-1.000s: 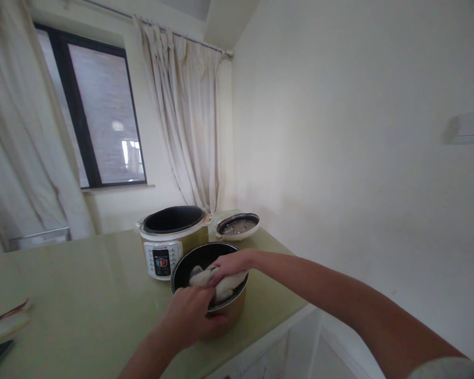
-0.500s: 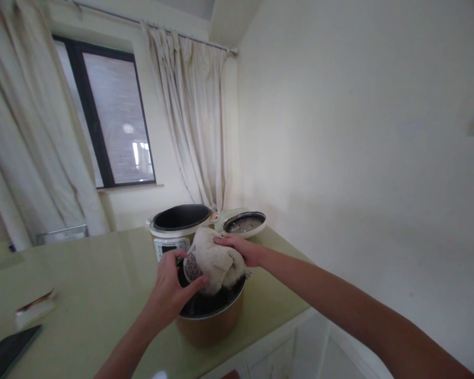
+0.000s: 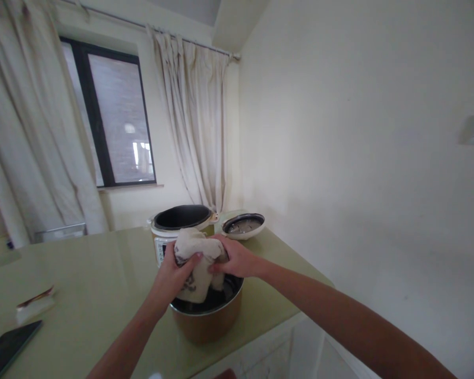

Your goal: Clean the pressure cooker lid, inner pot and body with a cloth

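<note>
A pale cloth (image 3: 197, 271) with a dark printed pattern is bunched between my two hands, its lower end hanging into a pot. My left hand (image 3: 176, 273) grips its left side, thumb across the front. On the other side, my right hand (image 3: 235, 255) has its fingers closed around the cloth. The inner pot (image 3: 207, 323), brown outside and dark inside, stands on the counter under both hands. Just behind is an open rice cooker body (image 3: 160, 247), its control panel partly covered by the cloth and my left hand.
A round lid (image 3: 243, 226) lies underside up beside the cooker. On the left of the green counter (image 3: 98, 295) are a small whitish packet (image 3: 35, 305) and a dark flat object (image 3: 10, 347). A plain wall (image 3: 359, 158) rises on the right.
My left hand has gone from spread beside the cloth to gripping it. The cloth has shifted slightly left and been refolded, and my right hand has moved left and in with it.
</note>
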Action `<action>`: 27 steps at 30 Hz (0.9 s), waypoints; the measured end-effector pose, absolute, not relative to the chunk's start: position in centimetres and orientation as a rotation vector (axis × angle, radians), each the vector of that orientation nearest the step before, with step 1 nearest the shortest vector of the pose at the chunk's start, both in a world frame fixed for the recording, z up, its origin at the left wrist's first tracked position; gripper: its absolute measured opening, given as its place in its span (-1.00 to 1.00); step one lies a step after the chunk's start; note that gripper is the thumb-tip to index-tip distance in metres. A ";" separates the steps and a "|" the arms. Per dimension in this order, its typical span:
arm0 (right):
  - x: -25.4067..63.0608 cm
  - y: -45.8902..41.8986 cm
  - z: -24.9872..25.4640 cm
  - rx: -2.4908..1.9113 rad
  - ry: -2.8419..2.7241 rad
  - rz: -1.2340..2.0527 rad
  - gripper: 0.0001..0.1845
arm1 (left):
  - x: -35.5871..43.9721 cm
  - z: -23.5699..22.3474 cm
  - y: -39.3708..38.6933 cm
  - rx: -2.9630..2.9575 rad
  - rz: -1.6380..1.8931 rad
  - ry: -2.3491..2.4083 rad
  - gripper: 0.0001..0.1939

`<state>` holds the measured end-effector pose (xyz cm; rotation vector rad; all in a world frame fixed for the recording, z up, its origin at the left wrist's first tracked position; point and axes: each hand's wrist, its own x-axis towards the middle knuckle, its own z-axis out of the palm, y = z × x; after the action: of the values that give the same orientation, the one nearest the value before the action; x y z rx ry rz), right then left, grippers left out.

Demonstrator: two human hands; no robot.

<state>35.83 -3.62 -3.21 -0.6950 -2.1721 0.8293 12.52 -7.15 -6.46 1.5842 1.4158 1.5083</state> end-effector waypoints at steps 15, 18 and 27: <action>34.4 -2.6 -3.5 -0.506 -1.826 0.935 -0.70 | 11.8 -4.3 -8.7 1.061 1.382 1.044 0.00; 34.8 -1.7 -3.8 -0.522 -1.681 1.093 -0.62 | 10.8 -3.5 -9.1 1.150 1.165 1.017 -0.22; 36.8 -1.8 -3.2 -0.522 -1.788 1.199 -0.62 | 9.4 -3.6 -8.0 1.944 1.373 1.379 -0.49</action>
<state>36.77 -1.78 -3.21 -0.5217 -1.7878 1.1992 9.41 -8.01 -3.59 1.9441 1.3791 1.3730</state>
